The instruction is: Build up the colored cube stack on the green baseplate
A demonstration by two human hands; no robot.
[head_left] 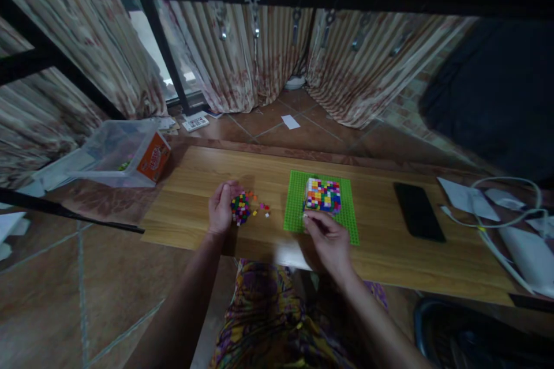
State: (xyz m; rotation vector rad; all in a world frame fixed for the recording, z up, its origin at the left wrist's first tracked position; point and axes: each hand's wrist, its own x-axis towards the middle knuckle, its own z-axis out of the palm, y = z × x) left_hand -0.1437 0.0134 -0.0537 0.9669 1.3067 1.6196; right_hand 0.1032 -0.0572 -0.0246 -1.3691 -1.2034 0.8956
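A cluster of small multicoloured plastic bricks point(240, 208) is cupped by the left hand point(221, 207). A small pale brick, barely discernible, is pinched in the right hand point(328, 236) beside the multicoloured brick block point(323, 195) on the green studded baseplate point(295, 207). The writing on the orange label of the clear plastic tub point(123, 153) cannot be read.

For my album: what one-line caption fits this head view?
Left hand cups a clump of small bricks; right hand touches the green plate beside a multicoloured block.
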